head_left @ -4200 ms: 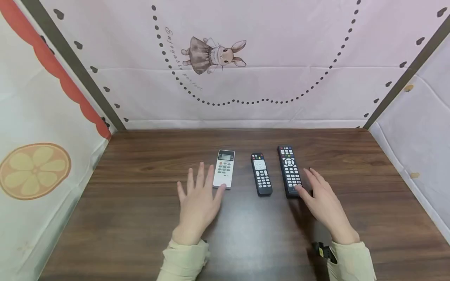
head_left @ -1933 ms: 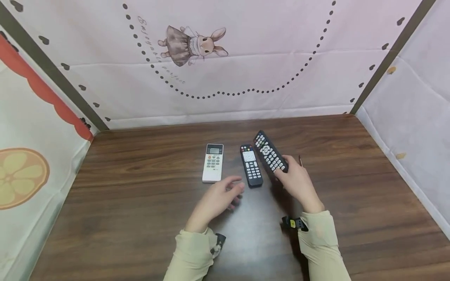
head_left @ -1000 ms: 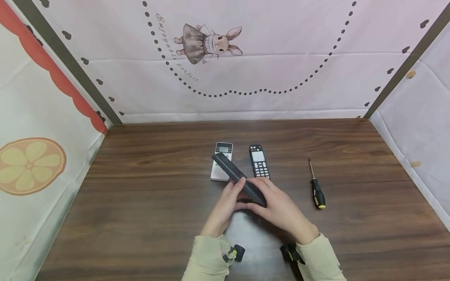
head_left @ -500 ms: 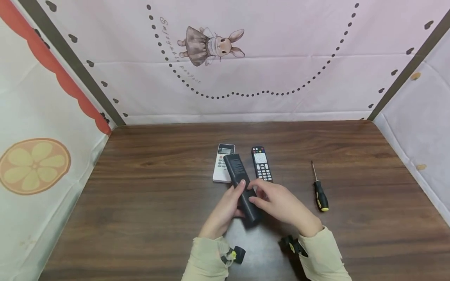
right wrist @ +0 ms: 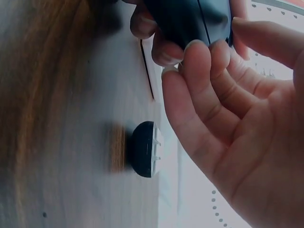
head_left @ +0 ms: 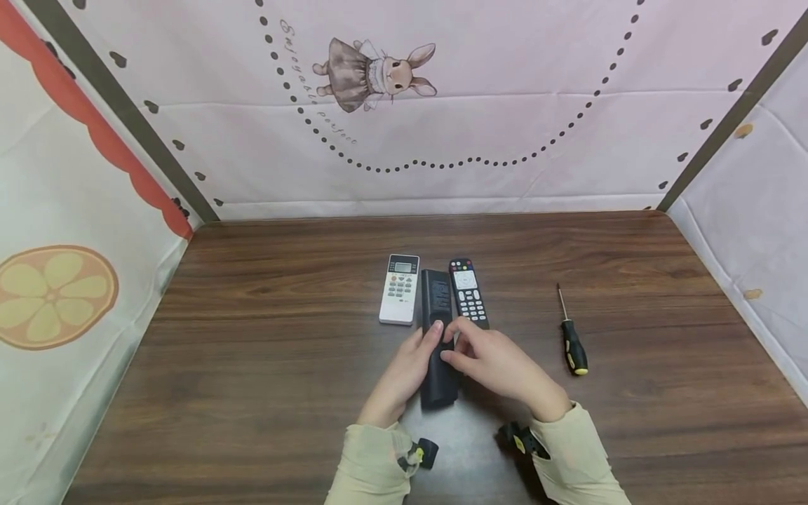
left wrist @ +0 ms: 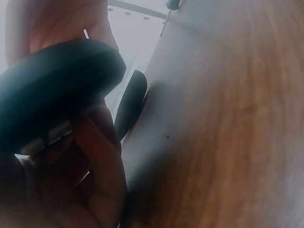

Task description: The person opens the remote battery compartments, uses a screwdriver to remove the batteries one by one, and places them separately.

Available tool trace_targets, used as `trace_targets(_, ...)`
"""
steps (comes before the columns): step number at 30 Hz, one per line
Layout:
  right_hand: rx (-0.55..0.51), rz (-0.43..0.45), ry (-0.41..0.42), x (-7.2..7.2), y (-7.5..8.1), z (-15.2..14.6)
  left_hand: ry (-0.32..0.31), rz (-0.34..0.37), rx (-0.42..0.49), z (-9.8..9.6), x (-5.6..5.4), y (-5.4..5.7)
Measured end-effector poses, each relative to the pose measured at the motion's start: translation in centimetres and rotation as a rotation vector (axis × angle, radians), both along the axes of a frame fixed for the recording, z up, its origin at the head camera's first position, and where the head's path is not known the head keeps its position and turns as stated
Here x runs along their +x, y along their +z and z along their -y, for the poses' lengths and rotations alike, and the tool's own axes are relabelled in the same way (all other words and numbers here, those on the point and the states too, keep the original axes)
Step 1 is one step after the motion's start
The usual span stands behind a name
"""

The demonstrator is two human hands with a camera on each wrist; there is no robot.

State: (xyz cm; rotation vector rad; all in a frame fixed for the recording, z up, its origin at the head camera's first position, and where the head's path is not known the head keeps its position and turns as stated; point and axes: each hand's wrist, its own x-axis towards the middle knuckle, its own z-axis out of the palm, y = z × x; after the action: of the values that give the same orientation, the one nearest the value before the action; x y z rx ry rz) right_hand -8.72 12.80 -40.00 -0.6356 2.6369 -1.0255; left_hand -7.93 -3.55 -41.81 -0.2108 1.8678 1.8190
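Note:
A long black remote control (head_left: 438, 382) is held back side up over the table's middle, its length pointing away from me. My left hand (head_left: 398, 379) grips it from the left, thumb lying on its back; white buttons show on its underside in the left wrist view, where the remote control (left wrist: 57, 90) looks dark. From the right, my right hand (head_left: 505, 365) has curled fingers, with index finger and thumb tips on the remote's back. In the right wrist view, fingertips (right wrist: 194, 52) sit at the edge of the remote control (right wrist: 178, 19), near a seam line.
On the wooden table (head_left: 271, 365) lie a white remote control (head_left: 399, 291) and a smaller black remote control (head_left: 466, 284), both just beyond the hands. A screwdriver (head_left: 572, 347) with a black and yellow handle lies to the right. Fabric walls (head_left: 505, 105) enclose the back and sides.
My right hand picked up the long remote control from beside the screwdriver, and it was turned over. My left hand took hold of it. Lately it has swung to point straight away.

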Motion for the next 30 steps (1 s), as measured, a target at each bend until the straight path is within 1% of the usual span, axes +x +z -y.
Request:
trace_targets(3, 0.004, 0.015, -0.020, 0.0, -0.1, 0.1, -0.002, -0.001, -0.005, 0.0, 0.2, 0.9)
trace_targets(5, 0.007, 0.024, -0.031, 0.0, -0.1, 0.2, -0.005, -0.003, -0.007, 0.0, 0.2, 1.0)
trace_targets(7, 0.008, 0.031, -0.040, 0.0, -0.2, 0.3, -0.008, -0.003, -0.009, 0.0, 0.1, 0.6)
trace_targets(13, 0.006, 0.037, -0.051, 0.1, -0.3, 0.4, -0.011, -0.021, -0.019, 0.0, -0.4, -1.6)
trace_targets(15, 0.009, 0.036, -0.054, 0.1, -0.3, 0.5, -0.008, -0.029, -0.023, 0.0, -0.5, -2.0)
trace_targets(18, 0.019, 0.036, -0.058, 0.1, -0.3, 0.5, -0.006, -0.039, -0.029, 0.0, -0.5, -2.2)
trace_targets(30, 0.057, 0.056, -0.049, 0.0, -0.3, 0.5, -0.016, -0.049, -0.044, -0.2, -0.4, -2.3)
